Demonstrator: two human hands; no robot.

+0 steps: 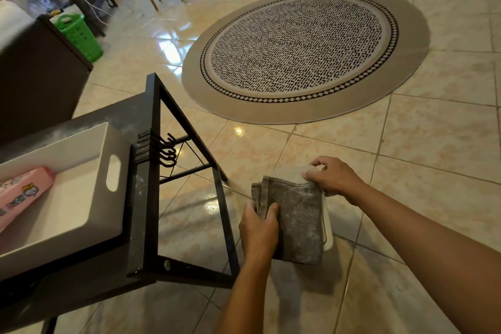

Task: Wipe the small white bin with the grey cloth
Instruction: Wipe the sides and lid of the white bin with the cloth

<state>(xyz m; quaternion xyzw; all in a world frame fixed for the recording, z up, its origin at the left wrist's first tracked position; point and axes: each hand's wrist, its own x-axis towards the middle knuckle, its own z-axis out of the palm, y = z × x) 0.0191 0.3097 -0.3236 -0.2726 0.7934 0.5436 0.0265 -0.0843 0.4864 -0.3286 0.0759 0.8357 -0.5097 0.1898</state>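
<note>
- both hands meet at the small white bin point(328, 228), held above the floor just right of the black table point(143, 198).
- right hand point(334, 176) pinches the bin's far rim.
- left hand point(259, 228) clutches the grey cloth point(296, 219), draped over the bin's near face.
- bin's long axis runs away from the person, so i'd judge the left hand better placed to rub along it.

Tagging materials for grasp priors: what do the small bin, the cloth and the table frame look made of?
Small white bin: likely plastic, smooth, rounded moulded corners; mostly hidden under the cloth.
Grey cloth: woven textile, speckled rough surface, stitched hem, folds at the left hand.
Table frame: looks like black-painted metal, thin square bars, dusty matte finish.
</note>
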